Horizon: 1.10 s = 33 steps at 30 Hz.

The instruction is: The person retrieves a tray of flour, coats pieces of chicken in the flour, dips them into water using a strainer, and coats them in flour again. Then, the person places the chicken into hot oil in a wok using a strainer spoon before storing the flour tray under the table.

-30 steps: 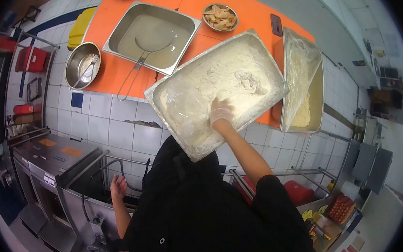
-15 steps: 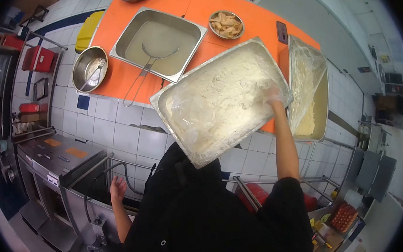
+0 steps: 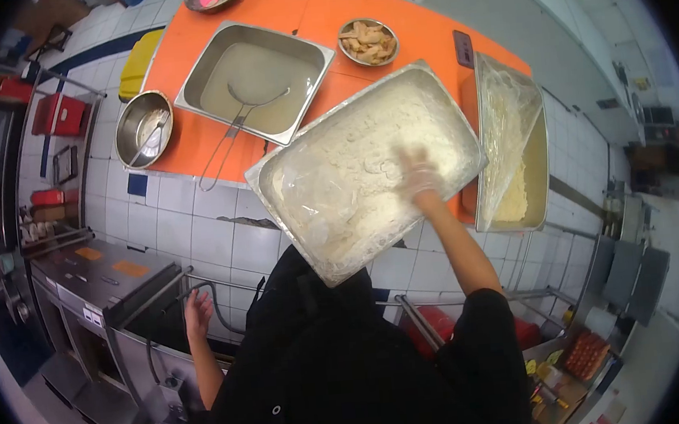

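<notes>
My right hand (image 3: 418, 175), which seems to wear a thin clear glove, lies over the flour (image 3: 378, 141) in a large metal tray (image 3: 448, 96). Its fingers are stretched out and a little blurred, with nothing seen in them. At the tray's left end a crumpled clear plastic bag (image 3: 318, 194) rests on the flour. Held away from the table at lower left, my left hand (image 3: 198, 315) is empty with its fingers apart.
Behind the tray stand a pan of cloudy liquid (image 3: 236, 61) with a wire strainer (image 3: 246, 116), and a bowl of pale raw pieces (image 3: 368, 42). A plastic-covered bin (image 3: 544, 180) is at right, a steel bowl (image 3: 122, 137) at left. A phone (image 3: 464, 48) lies on the orange table (image 3: 283, 1).
My right hand has moved left from the tray's right end to nearer the middle of the flour. My left hand stays about where it was.
</notes>
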### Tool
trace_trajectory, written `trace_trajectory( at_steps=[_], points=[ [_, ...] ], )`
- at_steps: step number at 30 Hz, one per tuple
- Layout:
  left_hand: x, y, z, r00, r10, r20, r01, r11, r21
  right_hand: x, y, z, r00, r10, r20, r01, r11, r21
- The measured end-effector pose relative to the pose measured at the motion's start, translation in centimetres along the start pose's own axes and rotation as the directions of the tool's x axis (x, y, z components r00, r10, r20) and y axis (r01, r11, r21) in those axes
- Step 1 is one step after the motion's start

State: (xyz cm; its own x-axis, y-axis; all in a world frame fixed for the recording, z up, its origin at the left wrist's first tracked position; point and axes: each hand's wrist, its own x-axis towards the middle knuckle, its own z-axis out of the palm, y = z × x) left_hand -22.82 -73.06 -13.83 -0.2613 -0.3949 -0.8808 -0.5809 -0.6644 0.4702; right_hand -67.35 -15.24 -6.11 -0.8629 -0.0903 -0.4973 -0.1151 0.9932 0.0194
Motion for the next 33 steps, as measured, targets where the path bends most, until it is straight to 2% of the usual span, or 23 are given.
trace_trajectory(
  at_steps=[1,5,6,8,9,10,11,13,16,17,18,19,21,22,23,25,26,28,29,31,32,33],
  points=[
    [-0.6,0.0,0.6,0.999,0.042,0.006,-0.042,0.999,0.022,1.0,1.2,-0.4,1.0,-0.017,0.001,0.017,1.0,-0.013],
    [-0.5,-1.3,0.1,1.0,-0.024,0.003,0.024,0.997,0.069,5.4,4.3,0.7,0.945,0.268,0.19,-0.294,0.948,0.124],
    [0.0,-1.8,-0.2,1.0,-0.021,0.006,0.021,0.997,0.071,5.3,2.2,2.2,0.968,0.249,-0.001,-0.246,0.956,0.158],
    [0.8,-3.0,-1.7,0.995,-0.1,-0.027,0.102,0.99,0.095,1.4,-5.4,-1.8,0.958,0.245,0.148,-0.273,0.939,0.209],
    [0.7,-3.2,-1.8,0.995,-0.098,-0.027,0.1,0.99,0.097,-0.9,-8.6,-3.2,0.979,0.133,0.152,-0.137,0.99,0.017],
    [0.4,-3.3,-1.9,0.995,-0.097,-0.029,0.099,0.991,0.093,1.5,-8.2,5.0,0.996,-0.065,-0.061,0.051,0.977,-0.208],
    [0.3,-3.3,-2.0,0.995,-0.095,-0.03,0.097,0.992,0.087,1.1,-8.1,5.6,0.996,-0.065,-0.06,0.051,0.977,-0.206],
    [0.2,-3.1,-2.0,0.995,-0.093,-0.043,0.097,0.992,0.086,-0.1,-7.5,5.3,0.985,-0.163,0.064,0.161,0.986,0.034],
    [0.6,-3.3,-1.9,0.996,-0.075,-0.039,0.077,0.995,0.061,-1.4,-4.1,-0.8,0.979,0.017,0.201,-0.012,1.0,-0.024],
    [0.7,-3.5,-1.8,0.998,-0.053,-0.025,0.054,0.997,0.048,0.1,-1.9,-0.1,0.993,0.059,0.105,-0.05,0.995,-0.086],
    [0.7,-3.6,-1.7,0.999,-0.036,-0.019,0.037,0.999,0.022,0.9,-0.2,0.3,0.995,-0.061,-0.073,0.051,0.989,-0.137],
    [0.5,-3.6,-1.3,0.999,-0.042,-0.029,0.042,0.999,0.005,1.7,1.6,0.8,0.952,-0.179,-0.248,0.124,0.967,-0.221],
    [-0.6,-4.0,-0.8,0.999,0.011,-0.04,-0.011,1.0,-0.011,-1.0,-0.1,-6.9,0.991,0.115,-0.062,-0.115,0.993,0.002],
    [-1.1,-4.6,-0.8,0.999,0.006,-0.045,-0.007,1.0,-0.023,0.4,0.1,-4.9,0.992,0.105,-0.062,-0.106,0.994,-0.007],
    [-1.3,-5.2,-0.5,0.998,-0.005,-0.055,0.003,0.999,-0.041,3.0,0.4,-1.6,0.991,-0.033,0.133,0.054,0.987,-0.152],
    [-1.4,-6.6,-0.3,0.997,-0.015,-0.07,0.01,0.997,-0.073,3.2,-0.5,0.4,0.933,-0.331,0.14,0.347,0.931,-0.114],
    [-1.2,-7.8,-0.6,0.997,-0.037,-0.071,0.032,0.997,-0.069,1.7,-2.4,1.2,0.873,-0.479,-0.085,0.482,0.876,0.012],
    [-1.9,-9.6,-0.8,0.995,-0.063,-0.082,0.057,0.996,-0.074,2.7,-6.0,0.6,0.729,-0.679,-0.082,0.671,0.734,-0.107],
    [-2.4,-10.1,-0.6,0.994,-0.073,-0.078,0.067,0.995,-0.077,2.0,-8.2,-0.5,0.721,-0.689,-0.081,0.68,0.725,-0.108],
    [-3.7,-11.0,-0.2,0.993,-0.081,-0.088,0.074,0.994,-0.081,0.1,-11.6,-3.3,0.847,-0.461,0.263,0.531,0.73,-0.43],
    [-4.3,-11.2,-0.1,0.994,-0.056,-0.097,0.047,0.994,-0.094,-0.3,-11.3,-2.9,0.843,-0.468,0.265,0.538,0.73,-0.421],
    [-4.9,-11.9,-0.4,0.994,-0.038,-0.103,0.027,0.994,-0.106,-1.2,-10.2,-2.2,0.799,-0.544,0.255,0.599,0.685,-0.416]
  ],
)
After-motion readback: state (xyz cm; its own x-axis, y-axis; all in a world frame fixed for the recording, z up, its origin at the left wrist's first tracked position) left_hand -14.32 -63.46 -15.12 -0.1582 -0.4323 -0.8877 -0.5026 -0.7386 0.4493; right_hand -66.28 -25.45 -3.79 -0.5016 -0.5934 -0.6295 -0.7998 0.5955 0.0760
